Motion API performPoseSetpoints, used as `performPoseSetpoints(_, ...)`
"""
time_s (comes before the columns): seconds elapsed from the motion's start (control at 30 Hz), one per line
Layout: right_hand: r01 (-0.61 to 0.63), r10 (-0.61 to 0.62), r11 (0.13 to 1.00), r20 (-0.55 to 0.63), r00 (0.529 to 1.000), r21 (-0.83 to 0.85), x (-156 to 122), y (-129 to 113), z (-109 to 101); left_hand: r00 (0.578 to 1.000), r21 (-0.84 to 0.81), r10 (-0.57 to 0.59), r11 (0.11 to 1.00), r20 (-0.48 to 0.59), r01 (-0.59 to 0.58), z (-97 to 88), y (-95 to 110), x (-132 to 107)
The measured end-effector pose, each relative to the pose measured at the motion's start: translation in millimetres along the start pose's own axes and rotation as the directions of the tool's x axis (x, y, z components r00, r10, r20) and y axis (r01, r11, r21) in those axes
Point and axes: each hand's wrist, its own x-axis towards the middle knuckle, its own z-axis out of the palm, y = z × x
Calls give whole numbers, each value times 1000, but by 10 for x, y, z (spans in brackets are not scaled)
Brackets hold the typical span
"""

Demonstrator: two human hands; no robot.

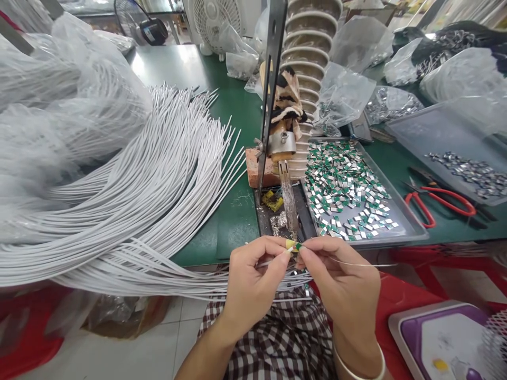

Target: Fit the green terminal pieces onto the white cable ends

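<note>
My left hand [255, 279] is closed, its thumb and finger pinching the end of a white cable [290, 249]. Facing it, my right hand [344, 285] is closed on a small green circuit board [298, 246], right at the cable end. A thin silvery wire [368, 263] runs out to the right from the right hand. Just above the fingertips is the tip of a clamped soldering iron [291, 211], its handle wrapped in stained cloth. Something yellow [290, 244] shows behind the left fingertips. More white cables [190, 279] pass behind the left hand across the lap.
Bundled white cables [158, 174] cover the table's left side. A tray [407, 224] of small circuit boards stands right of the iron. Beyond are red-handled pliers [447, 200] and a bin [443, 126] of metal parts. A brick [255, 169], metal bracket [271, 95] and ribbed hose [311, 47] stand ahead.
</note>
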Motion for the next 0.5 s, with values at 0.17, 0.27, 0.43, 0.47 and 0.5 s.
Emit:
performPoseSetpoints(0.17, 153, -177, 962, -88, 980, -228, -56, 28, -2, 1000, -17, -17, 1000, -18, 17, -20, 28, 13)
performPoseSetpoints(0.27, 280, -322, 919, -119, 939, -279, -54, 21, 1, 1000, -41, -10, 999, -16, 10, -24, 59, 39)
performPoseSetpoints(0.43, 417, -450, 873, -89, 889, -253, 29, -44, 6, 1000, -47, 2, 999, -24, -4, -17, 103, 83)
performPoseSetpoints(0.47, 422, -458, 866, -90, 884, -268, 45, -59, 9, 1000, -52, 6, 999, -24, -8, -16, 111, 91)
performPoseSetpoints(0.5, 423, -462, 863, -91, 882, -276, 59, -71, 12, 1000, -58, 8, 998, -24, -10, -16, 120, 98)
